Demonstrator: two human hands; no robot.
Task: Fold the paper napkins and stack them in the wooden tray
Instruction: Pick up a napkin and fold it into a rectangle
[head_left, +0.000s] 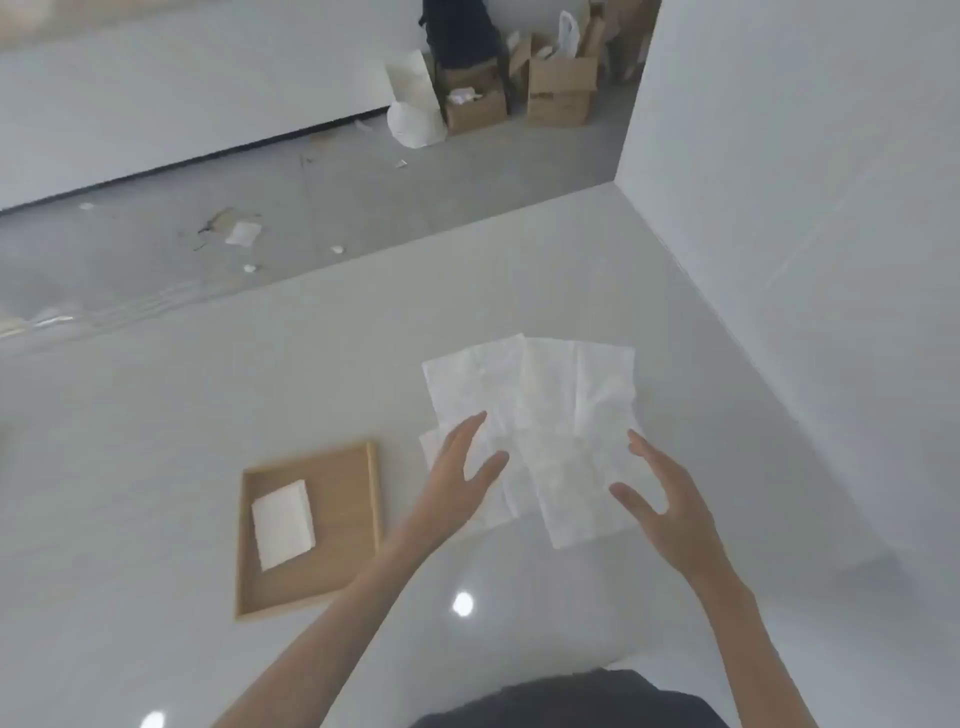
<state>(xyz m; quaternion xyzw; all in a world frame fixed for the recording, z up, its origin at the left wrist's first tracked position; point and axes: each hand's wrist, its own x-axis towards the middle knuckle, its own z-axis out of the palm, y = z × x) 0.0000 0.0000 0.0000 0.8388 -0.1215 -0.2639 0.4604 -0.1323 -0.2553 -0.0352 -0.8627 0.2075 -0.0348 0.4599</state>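
A: Okay, quick pass. Both hands sit over the loose paper napkins (540, 431) on the white table (156, 467). Left hand (457, 478) has its fingers spread, holding nothing, palm over the pile's left edge. Right hand (665, 509) is likewise spread and empty, at the right edge of the nearest sheet.

B: Touching the paper?

A: Can't tell; motion blur. They look just above it.

B: Where's the rest of the task stuff?

A: The wooden tray (358, 525) lies left of the pile, near it but apart. One folded napkin (283, 522) lies flat inside, toward the tray's left side. So one done, several unfolded sheets left, overlapping and fanned.

B: Step in hand?

A: Likely picking the top sheet to fold. Judgement only.

B: Tips for doing it clean?

A: Peel off the nearest sheet alone; the sheets overlap, so thin paper probably drags its neighbours. Pin the pile with the left hand, lift one corner with the right. Fold on the table, match the edges, press the crease flat. Then set it square on the folded one, not beside it.

B: Risks?

A: Grabbing two sheets, or a skewed fold that tilts the stack.
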